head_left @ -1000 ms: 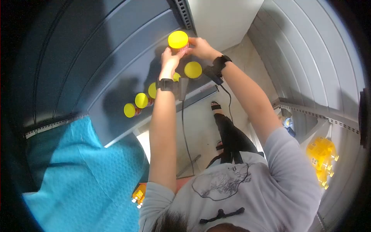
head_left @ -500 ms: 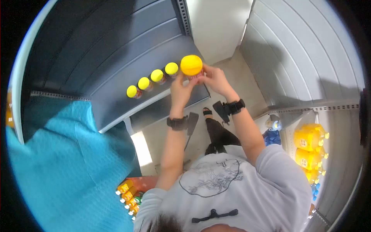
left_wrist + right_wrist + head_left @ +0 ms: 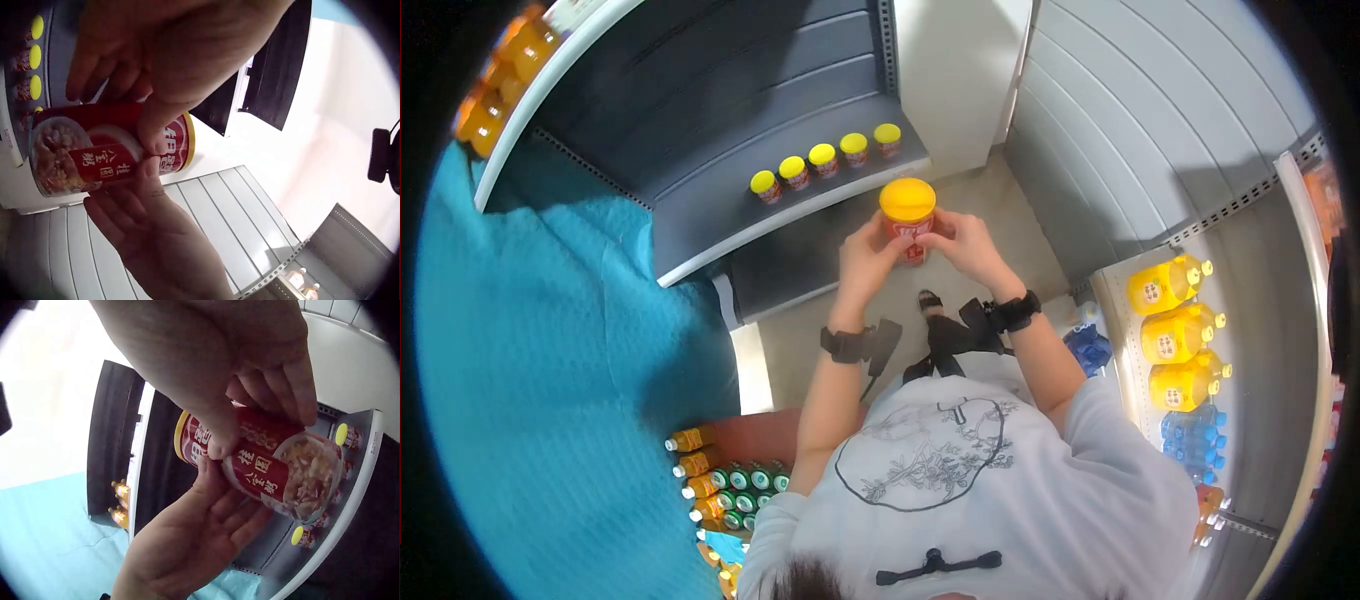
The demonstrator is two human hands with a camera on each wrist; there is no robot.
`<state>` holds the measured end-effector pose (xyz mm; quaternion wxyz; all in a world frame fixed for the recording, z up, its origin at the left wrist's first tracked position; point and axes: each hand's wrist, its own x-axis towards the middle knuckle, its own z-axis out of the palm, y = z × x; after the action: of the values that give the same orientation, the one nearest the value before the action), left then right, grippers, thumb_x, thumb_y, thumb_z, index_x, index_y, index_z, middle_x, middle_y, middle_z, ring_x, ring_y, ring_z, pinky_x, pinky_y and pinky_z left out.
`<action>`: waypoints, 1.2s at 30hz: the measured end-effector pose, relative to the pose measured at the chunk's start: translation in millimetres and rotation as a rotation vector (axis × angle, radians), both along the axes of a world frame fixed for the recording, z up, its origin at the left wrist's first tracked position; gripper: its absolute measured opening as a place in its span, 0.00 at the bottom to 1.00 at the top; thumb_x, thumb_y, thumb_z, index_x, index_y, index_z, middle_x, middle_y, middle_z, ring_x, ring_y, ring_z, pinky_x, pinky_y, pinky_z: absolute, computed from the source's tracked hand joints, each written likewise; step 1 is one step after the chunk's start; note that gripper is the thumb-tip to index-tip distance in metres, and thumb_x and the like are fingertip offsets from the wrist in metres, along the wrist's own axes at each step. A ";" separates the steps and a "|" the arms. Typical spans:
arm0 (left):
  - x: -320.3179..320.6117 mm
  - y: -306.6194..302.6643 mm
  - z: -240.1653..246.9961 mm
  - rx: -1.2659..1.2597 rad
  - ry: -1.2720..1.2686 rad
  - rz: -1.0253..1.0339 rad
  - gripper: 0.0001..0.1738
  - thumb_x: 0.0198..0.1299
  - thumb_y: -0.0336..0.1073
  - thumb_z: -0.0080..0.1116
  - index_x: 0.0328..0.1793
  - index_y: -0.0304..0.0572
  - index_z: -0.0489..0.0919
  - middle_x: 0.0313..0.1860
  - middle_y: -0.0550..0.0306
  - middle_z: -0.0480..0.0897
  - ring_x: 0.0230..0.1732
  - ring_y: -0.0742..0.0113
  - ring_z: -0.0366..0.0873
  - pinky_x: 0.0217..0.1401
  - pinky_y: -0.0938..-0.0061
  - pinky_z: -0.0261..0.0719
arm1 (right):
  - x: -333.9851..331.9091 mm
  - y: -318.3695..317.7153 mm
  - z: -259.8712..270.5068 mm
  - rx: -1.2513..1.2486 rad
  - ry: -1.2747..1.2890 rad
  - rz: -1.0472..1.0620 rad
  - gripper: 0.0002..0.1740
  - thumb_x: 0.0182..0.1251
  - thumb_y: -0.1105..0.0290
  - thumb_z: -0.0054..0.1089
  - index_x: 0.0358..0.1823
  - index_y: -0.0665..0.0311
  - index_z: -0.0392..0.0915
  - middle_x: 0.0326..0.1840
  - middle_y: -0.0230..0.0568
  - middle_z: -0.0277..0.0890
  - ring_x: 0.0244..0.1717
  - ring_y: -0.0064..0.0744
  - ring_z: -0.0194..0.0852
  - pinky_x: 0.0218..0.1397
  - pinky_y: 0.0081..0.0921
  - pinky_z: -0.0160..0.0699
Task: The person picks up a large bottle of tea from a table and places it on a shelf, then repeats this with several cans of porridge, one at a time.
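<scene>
Both hands hold a red porridge can with a yellow lid [image 3: 908, 200] in front of the body, upright and nearer to me than the shelf front. My left hand [image 3: 868, 265] grips its left side and my right hand [image 3: 970, 254] its right side, with the thumbs close together on the label. The left wrist view shows the can's label [image 3: 100, 156], with Chinese characters and a picture of porridge. On the dark shelf [image 3: 700, 225] beyond the hands stands a row of several matching cans [image 3: 823, 158].
A blue-green cloth [image 3: 550, 380] hangs at the left. Orange bottles [image 3: 692, 465] and green-topped cans [image 3: 745, 480] stand low beside it. At right, a shelf bears yellow jugs [image 3: 1175, 335] and blue-capped bottles [image 3: 1195, 440]. A white panel [image 3: 955, 80] borders the dark shelf.
Both hands have drawn the can back from over the shelf toward the body, and its label now shows. The head view has shifted, so the whole row of shelf cans is visible.
</scene>
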<state>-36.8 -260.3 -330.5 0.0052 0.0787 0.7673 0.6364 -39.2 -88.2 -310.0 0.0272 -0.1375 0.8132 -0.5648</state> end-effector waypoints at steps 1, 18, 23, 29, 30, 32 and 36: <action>6.7 -4.6 2.2 0.023 -0.022 -0.003 0.26 0.47 0.34 0.60 0.55 0.35 0.70 0.44 0.49 0.79 0.46 0.69 0.76 0.49 0.75 0.71 | 5.6 -3.5 -1.5 0.009 -0.012 0.004 0.16 0.54 0.71 0.58 0.44 0.70 0.72 0.34 0.39 0.78 0.35 0.21 0.73 0.40 0.22 0.72; 45.0 17.1 -4.8 0.074 0.020 -0.120 0.28 0.47 0.32 0.60 0.57 0.35 0.69 0.44 0.47 0.78 0.49 0.61 0.75 0.51 0.72 0.71 | 68.5 14.6 -0.7 -0.009 -0.037 -0.151 0.18 0.52 0.70 0.60 0.45 0.67 0.73 0.36 0.44 0.78 0.36 0.26 0.76 0.40 0.24 0.73; 51.4 72.7 35.7 0.033 0.017 -0.320 0.27 0.47 0.33 0.60 0.55 0.35 0.70 0.44 0.47 0.79 0.48 0.63 0.76 0.49 0.71 0.73 | 106.2 65.2 19.8 -0.001 0.015 -0.365 0.19 0.52 0.65 0.59 0.45 0.63 0.74 0.32 0.40 0.79 0.32 0.25 0.76 0.37 0.22 0.72; 77.9 169.6 61.8 0.095 0.094 -0.690 0.23 0.48 0.32 0.59 0.53 0.36 0.72 0.40 0.56 0.79 0.44 0.74 0.74 0.47 0.76 0.73 | 187.9 132.7 58.2 0.076 0.126 -0.761 0.22 0.49 0.61 0.61 0.45 0.64 0.73 0.30 0.47 0.77 0.29 0.39 0.75 0.36 0.25 0.71; 86.1 187.3 64.8 0.124 0.088 -0.750 0.23 0.48 0.32 0.59 0.53 0.36 0.72 0.39 0.56 0.79 0.43 0.75 0.74 0.47 0.76 0.73 | 202.7 144.3 56.4 0.062 0.111 -0.810 0.22 0.49 0.61 0.61 0.45 0.64 0.73 0.30 0.47 0.77 0.29 0.39 0.76 0.36 0.25 0.71; 108.5 219.7 76.0 0.164 0.089 -0.862 0.23 0.49 0.31 0.59 0.53 0.35 0.72 0.39 0.57 0.79 0.43 0.75 0.73 0.47 0.76 0.73 | 235.1 165.4 54.7 0.039 0.093 -0.901 0.23 0.49 0.61 0.61 0.45 0.65 0.73 0.31 0.47 0.77 0.31 0.38 0.76 0.37 0.26 0.71; 156.2 274.4 99.1 0.098 0.126 -1.054 0.23 0.50 0.31 0.58 0.54 0.33 0.71 0.41 0.55 0.78 0.46 0.73 0.73 0.47 0.75 0.74 | 305.9 193.2 81.4 -0.018 0.141 -1.055 0.20 0.50 0.63 0.61 0.43 0.67 0.74 0.32 0.43 0.78 0.32 0.32 0.76 0.37 0.25 0.71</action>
<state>119.3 14.1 -231.3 0.2744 0.4919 0.5919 0.5766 266.7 105.0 -228.5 -0.3163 0.2522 0.7669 -0.4982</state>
